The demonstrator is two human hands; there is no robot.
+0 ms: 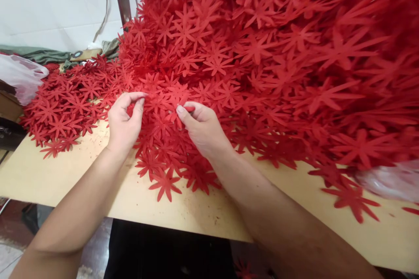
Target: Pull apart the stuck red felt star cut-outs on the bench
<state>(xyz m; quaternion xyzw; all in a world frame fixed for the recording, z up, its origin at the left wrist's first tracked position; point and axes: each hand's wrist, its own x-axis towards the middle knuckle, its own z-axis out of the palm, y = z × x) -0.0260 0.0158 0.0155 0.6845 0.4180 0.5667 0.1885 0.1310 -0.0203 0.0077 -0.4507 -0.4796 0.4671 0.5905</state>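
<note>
Radiating, slim-lobed red cutouts (pixel 255 52)

Red cutouts (pixel 255 50), pale-yellow tabletop (pixel 131 192), white wall (pixel 55 0)

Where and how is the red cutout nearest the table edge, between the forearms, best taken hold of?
Probably by pinching a front petal of the red cutout, coming from the table-edge side: those petals splay outward over the tabletop, while its rear lies against the pile.
</note>
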